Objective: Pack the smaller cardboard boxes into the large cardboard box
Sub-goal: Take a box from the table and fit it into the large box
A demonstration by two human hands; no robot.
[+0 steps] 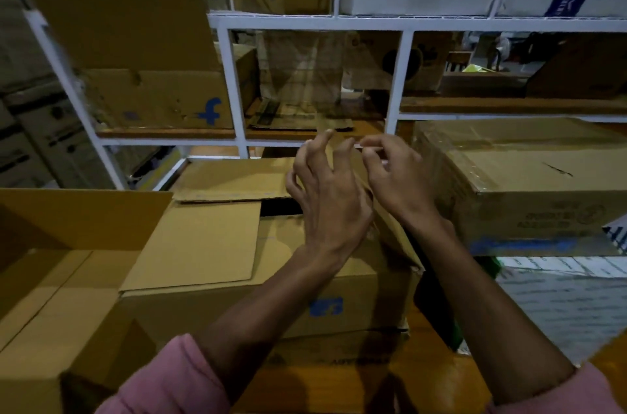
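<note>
Pink sleeves (176,376) frame two bare forearms. The left hand (330,196) spreads loosely curled fingers, grasping nothing; the right hand (395,172) pinches something thin, too blurred to name. Beneath both sits a matte cardboard box (237,278), flaps ajar. Beyond stands a white metal shelf (234,91).

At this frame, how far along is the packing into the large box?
Done: nothing visible; the large open box on the left shows only bare cardboard inside. In hand: both the left hand and right hand are raised over the smaller box, the right seemingly pinching something thin. Left: moving the smaller boxes in.
</note>
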